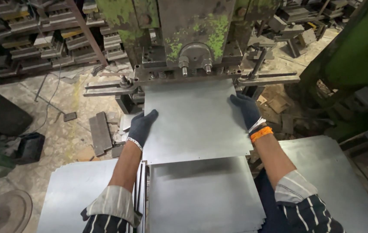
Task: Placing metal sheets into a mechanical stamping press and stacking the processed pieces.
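Behind stands a big green machine (192,30). Racks of dark metal blocks (41,39) fill the left wall. A flat grey wheel (7,211) lies on the dirty floor (58,108).

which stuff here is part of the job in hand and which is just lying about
In hand: metal sheet, left hand, right hand, green press, sheet stacks.
Lying about: metal blocks on shelves, flat bars on floor, round disc.

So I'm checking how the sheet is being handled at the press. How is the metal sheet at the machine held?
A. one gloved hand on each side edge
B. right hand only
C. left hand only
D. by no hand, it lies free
A: the left hand grips the left edge of the metal sheet and the right hand grips its right edge, both in dark gloves.
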